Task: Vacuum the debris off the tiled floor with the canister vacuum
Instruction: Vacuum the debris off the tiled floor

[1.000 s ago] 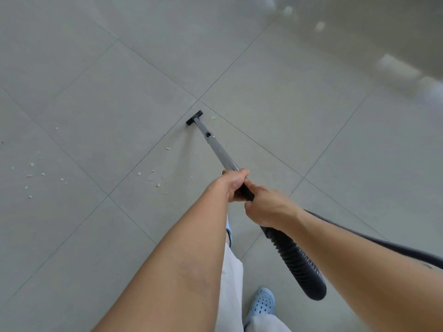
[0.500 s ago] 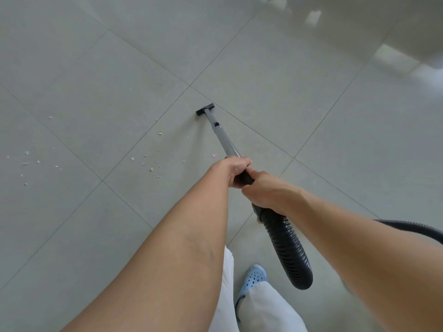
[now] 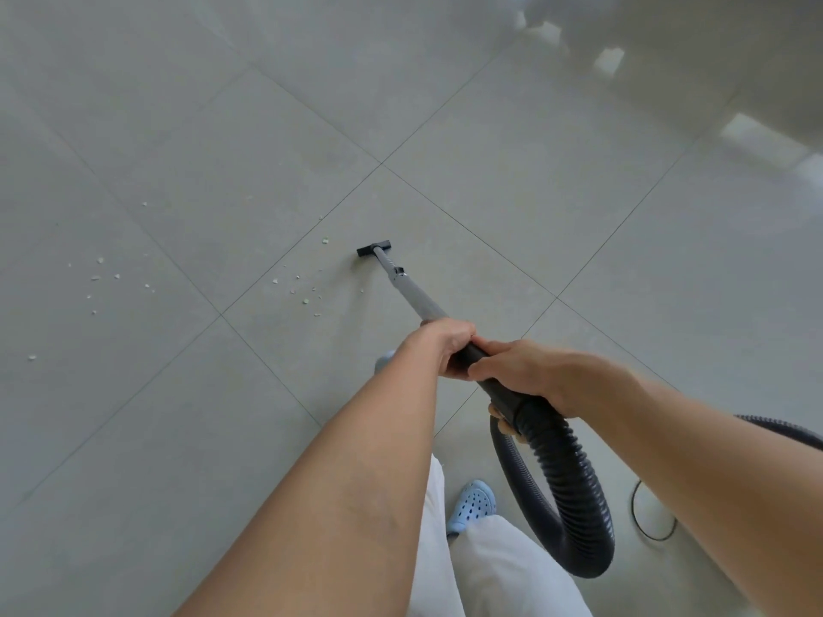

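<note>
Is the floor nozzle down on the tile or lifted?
Down, apparently: nozzle sits against the tiled floor, no visible gap. Actual contact can't be confirmed.

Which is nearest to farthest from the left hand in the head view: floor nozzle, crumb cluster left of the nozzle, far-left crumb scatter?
From the left hand gripping the wand:
1. Floor nozzle, ahead at the wand's tip.
2. Crumb cluster, just left of the nozzle; too close to call against the nozzle.
3. Far-left crumb scatter, on the next tile over, clearly farthest.
</note>
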Available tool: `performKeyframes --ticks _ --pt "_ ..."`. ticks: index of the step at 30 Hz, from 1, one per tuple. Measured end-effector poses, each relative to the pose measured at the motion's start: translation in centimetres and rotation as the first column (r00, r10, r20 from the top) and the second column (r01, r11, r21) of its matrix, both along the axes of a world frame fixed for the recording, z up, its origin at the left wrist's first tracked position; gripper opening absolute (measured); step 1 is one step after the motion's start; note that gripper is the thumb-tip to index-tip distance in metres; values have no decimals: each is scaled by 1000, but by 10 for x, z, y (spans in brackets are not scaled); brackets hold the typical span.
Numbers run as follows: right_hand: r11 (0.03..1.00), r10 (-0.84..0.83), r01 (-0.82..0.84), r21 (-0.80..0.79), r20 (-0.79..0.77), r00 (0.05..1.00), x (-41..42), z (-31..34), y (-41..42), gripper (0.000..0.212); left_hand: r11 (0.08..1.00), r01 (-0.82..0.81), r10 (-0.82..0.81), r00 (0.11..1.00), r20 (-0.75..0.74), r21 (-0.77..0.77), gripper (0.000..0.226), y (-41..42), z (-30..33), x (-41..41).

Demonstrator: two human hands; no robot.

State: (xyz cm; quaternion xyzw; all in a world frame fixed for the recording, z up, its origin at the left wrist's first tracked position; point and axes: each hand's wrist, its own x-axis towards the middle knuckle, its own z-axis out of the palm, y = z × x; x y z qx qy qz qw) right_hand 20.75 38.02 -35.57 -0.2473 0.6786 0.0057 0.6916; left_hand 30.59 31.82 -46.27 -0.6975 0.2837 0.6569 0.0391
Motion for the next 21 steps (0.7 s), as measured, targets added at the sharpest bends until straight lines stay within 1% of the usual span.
performKeyframes --ticks 1,2,8,12,17,21 --pt "1000 23 -23 3 7 1000 -1 2 3 38 1000 -12 12 1000 -2 2 45 5 0 2" --pt "999 42 -42 7 12 999 -1 2 6 39 1000 -26 26 1000 -2 -7 48 9 -1 3" --pt "999 32 -33 3 34 999 15 -11 3 43 995 -86 86 996 5 -51 45 11 -5 22" --pt "1000 21 -20 -10 68 997 27 -27 -14 46 992 -113 114 993 19 -56 35 -9 -10 38" --pt "998 39 -36 -50 74 996 49 -44 -49 56 991 -126 128 991 47 -37 42 -45 -30 60" --pt "996 58 -52 -74 78 995 67 -49 -86 56 993 -108 111 992 61 -53 54 -85 -37 79"
